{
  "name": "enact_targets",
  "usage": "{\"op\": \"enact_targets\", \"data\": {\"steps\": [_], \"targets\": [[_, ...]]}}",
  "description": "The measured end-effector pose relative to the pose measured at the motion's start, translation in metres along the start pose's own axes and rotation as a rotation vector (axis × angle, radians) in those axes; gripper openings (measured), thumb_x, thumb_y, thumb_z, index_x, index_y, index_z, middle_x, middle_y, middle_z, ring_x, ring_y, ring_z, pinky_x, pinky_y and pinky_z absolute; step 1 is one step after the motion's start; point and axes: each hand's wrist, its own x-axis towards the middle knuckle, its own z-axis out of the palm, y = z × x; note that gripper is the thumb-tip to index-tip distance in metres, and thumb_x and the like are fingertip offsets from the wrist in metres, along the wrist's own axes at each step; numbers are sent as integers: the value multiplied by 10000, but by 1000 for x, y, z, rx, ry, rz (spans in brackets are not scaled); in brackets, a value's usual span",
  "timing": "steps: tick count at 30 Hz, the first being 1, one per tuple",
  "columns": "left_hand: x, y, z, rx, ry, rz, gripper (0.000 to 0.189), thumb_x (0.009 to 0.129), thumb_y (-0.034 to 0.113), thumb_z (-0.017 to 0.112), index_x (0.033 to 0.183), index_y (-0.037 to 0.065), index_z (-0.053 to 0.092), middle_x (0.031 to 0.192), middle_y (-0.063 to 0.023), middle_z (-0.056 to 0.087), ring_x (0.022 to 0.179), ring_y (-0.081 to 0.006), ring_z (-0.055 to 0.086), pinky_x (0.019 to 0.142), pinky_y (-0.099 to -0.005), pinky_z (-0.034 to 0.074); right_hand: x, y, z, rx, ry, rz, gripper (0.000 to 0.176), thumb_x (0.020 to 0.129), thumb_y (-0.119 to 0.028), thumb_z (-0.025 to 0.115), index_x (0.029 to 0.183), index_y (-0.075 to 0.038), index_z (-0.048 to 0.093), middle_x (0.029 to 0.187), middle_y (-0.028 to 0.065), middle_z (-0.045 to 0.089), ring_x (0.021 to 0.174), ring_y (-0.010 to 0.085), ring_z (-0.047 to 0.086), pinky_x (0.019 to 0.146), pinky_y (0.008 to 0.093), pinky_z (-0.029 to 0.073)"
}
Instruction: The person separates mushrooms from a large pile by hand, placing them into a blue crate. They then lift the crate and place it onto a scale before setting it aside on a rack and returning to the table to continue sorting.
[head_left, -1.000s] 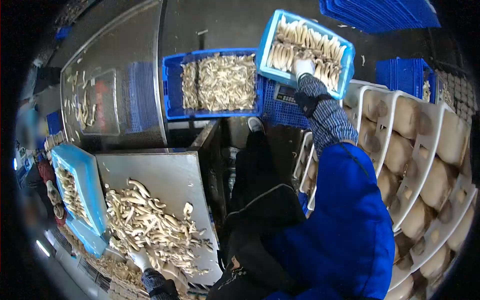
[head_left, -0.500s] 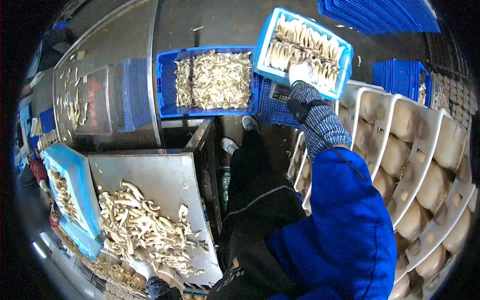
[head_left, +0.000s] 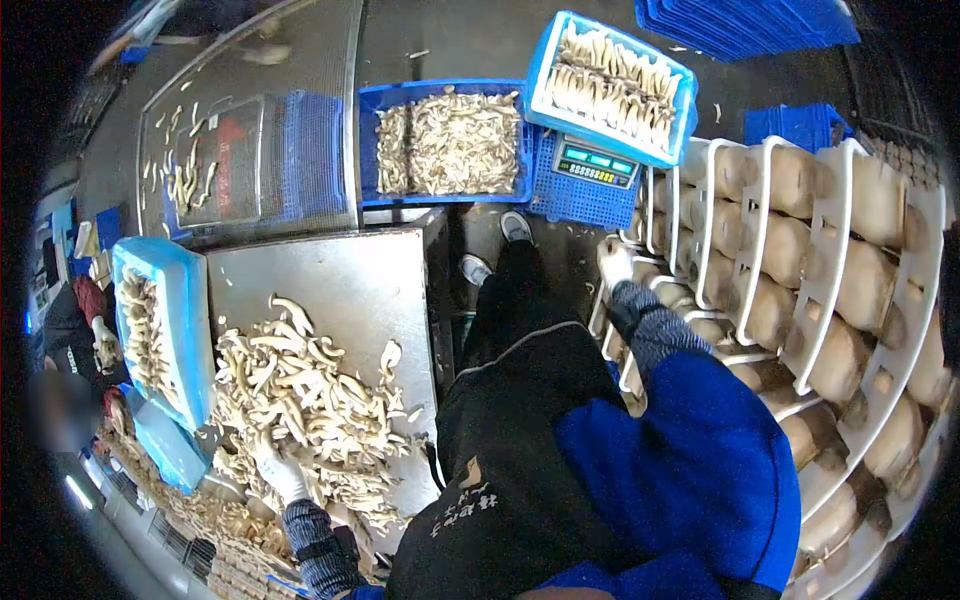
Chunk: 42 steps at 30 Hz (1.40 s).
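Observation:
My left hand [head_left: 281,474], in a white glove, lies at the near side of a heap of pale king oyster mushrooms [head_left: 300,385] on a metal table [head_left: 330,270]. Its fingertips are among the mushrooms, and I cannot tell whether they grip one. My right hand [head_left: 615,263], also white-gloved, is beside the white rack [head_left: 770,215], loosely open with no mushroom in it. Beyond it, a light-blue foam box [head_left: 545,75] holds mushrooms in two neat rows. That box rests on a digital scale [head_left: 597,163] with a lit display.
A blue crate [head_left: 370,150] of loose mushrooms stands left of the scale. Another foam box [head_left: 190,290] with mushrooms sits on the table's left side. The rack at right carries several brown-topped bottles. A person [head_left: 85,325] works at far left. Blue crates [head_left: 750,20] stand at the back.
My right hand has left the mushrooms in the foam box and drawn back toward me, beside the rack. The scale display now shows. My left hand remains at the heap as the view shifts.

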Motion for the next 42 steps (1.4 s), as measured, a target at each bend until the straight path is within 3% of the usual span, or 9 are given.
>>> {"op": "enact_targets", "data": {"steps": [3,19,22,23,27,30,35,39,42], "targets": [[-11,-29,14,-125,-7,-365,482,878,22,580,1348,36,478,1267,-216,586,1132,-355,593,981,-418,462,-63,18,-7,9,-74,55,352,884,-339,603,1020,-22,674,950,218,691,921,394,663,799,431,518],[43,-18,-50,51,231,-246,520,973,315,576,1385,20,459,1356,-219,520,1248,-346,512,1060,-431,409,45,116,-12,352,-33,226,493,892,-408,621,1118,29,653,1075,274,665,1034,403,631,901,422,489],[143,173,-124,-576,284,-109,403,972,138,564,1341,-14,501,1337,-185,544,1171,-314,555,1001,-397,442,122,140,-9,574,79,331,670,938,-492,578,1217,117,556,1157,297,627,1120,364,592,966,388,438],[172,255,-142,-645,357,91,411,959,129,575,1338,-13,505,1303,-179,561,1117,-276,575,978,-375,453,153,142,0,720,158,303,448,945,-376,603,1092,45,645,854,47,633,715,136,534,633,303,444],[296,495,-78,-1032,112,174,369,943,137,591,1271,-31,573,1185,-139,632,1069,-206,581,970,-325,442,236,117,-32,509,170,368,554,1000,-481,437,1307,-32,542,1058,105,689,1020,252,635,894,308,493],[393,624,26,-1264,-74,237,433,956,223,596,1275,-66,554,1264,-190,613,1171,-244,572,1023,-327,413,346,203,38,1300,274,177,463,1019,-469,407,1295,-121,539,1170,46,628,1037,196,610,905,356,497],[526,738,176,-1408,-674,-139,623,1002,538,412,1317,17,545,1251,-172,624,1117,-255,610,960,-360,482,378,149,7,1603,-129,-124,368,1039,-268,424,1336,-65,500,1247,65,593,1157,197,545,969,356,470],[521,790,176,-2017,-1348,119,568,998,531,419,1288,58,542,1220,-110,635,1094,-218,618,960,-352,510,395,150,4,1554,-138,-191,364,1037,-262,427,1333,-60,496,1252,72,587,1156,202,544,966,362,476],[523,803,177,-2066,-1384,228,554,999,518,425,1290,61,542,1220,-106,634,1095,-216,616,962,-351,508,396,156,6,1486,-118,-231,362,1036,-257,429,1331,-57,493,1256,77,583,1156,205,544,963,367,481]]}}
